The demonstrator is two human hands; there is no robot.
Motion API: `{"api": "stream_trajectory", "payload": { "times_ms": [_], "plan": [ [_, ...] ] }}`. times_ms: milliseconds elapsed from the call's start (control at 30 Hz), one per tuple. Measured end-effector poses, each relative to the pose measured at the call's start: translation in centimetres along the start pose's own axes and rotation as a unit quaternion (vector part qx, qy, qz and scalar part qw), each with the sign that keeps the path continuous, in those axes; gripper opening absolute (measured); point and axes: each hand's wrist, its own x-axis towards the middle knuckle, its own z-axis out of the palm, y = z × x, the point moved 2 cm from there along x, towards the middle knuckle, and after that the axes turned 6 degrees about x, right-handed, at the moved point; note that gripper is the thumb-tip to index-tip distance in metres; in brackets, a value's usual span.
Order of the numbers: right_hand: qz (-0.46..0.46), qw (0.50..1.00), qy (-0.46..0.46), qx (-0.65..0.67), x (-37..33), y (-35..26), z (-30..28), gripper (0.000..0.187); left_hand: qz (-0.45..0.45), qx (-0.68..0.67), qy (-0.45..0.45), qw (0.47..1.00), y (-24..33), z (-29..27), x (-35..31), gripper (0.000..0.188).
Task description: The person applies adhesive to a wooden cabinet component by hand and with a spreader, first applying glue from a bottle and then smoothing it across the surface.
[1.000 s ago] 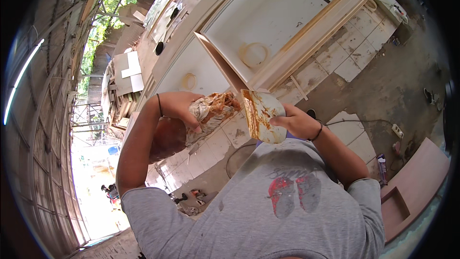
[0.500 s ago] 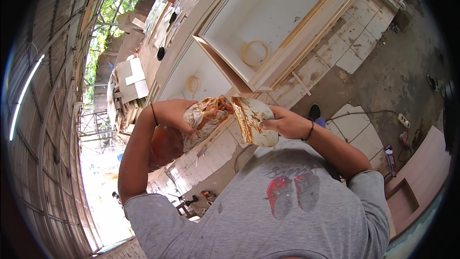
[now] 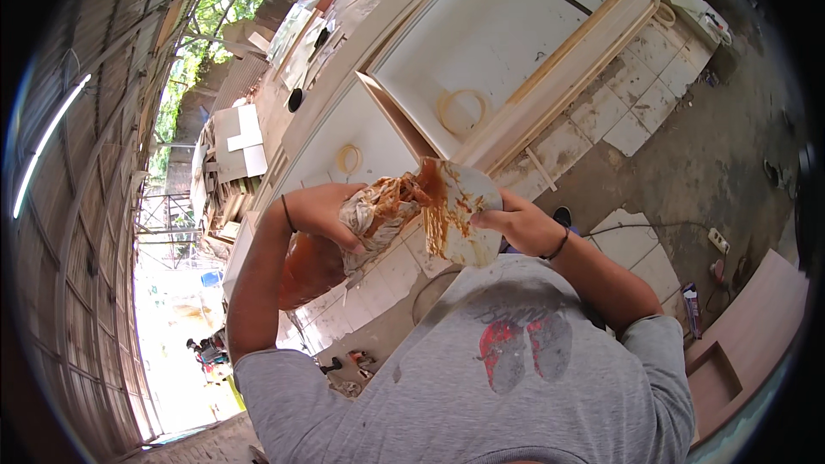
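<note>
My left hand is wrapped round the crumpled neck of a plastic bag of orange-brown paste. The bag's full part hangs below the wrist, and its smeared mouth points to the right. In my right hand is a pale, flat spreader with rounded corners, gripped by its right edge with the thumb on top. Brown paste coats the spreader's left side in a thick patch and streaks. The bag's mouth meets the spreader's upper left edge; whether they touch firmly, I cannot tell.
Beyond my hands lies a large white-lined wooden cabinet frame, with rolls of pale edging strip inside. A power strip with a cable lies on the floor at right, near a wooden panel. Stacked boards stand at far left.
A thick patch of brown paste now covers the spreader's upper left part, where thinner streaks were. The spreader's face has tilted more into view. Both hands keep their holds.
</note>
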Motion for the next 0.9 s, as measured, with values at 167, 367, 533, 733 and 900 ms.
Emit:
{"api": "stream_trajectory", "payload": {
  "times_ms": [167, 367, 533, 733, 900],
  "plan": [
    [-0.113, 0.993, -0.001, -0.046, 0.8, -1.7, -0.1, 0.04, 0.032, -0.004, 0.054, 0.998, -1.0, 1.8, -0.4, 0.09],
    [-0.165, 0.974, 0.028, -0.155, 0.5, -4.4, 2.0, 0.038, 0.074, -0.046, 0.098, 0.991, -4.4, 3.7, 0.3, 0.088],
    [-0.199, 0.948, 0.047, -0.245, 1.1, -3.8, 4.2, 0.038, 0.114, -0.087, 0.134, 0.981, -7.4, 5.1, 0.9, 0.09],
    [-0.219, 0.975, -0.032, -0.022, 3.5, -0.1, 5.6, 0.046, 0.131, -0.092, 0.228, 0.96, -13.3, 7.3, 2.1, 0.092],
    [-0.318, 0.931, -0.057, 0.17, 4.5, 0.3, 4.9, 0.064, 0.133, -0.13, 0.376, 0.908, -18.0, 11.4, 5.0, 0.087]
  ]
}}
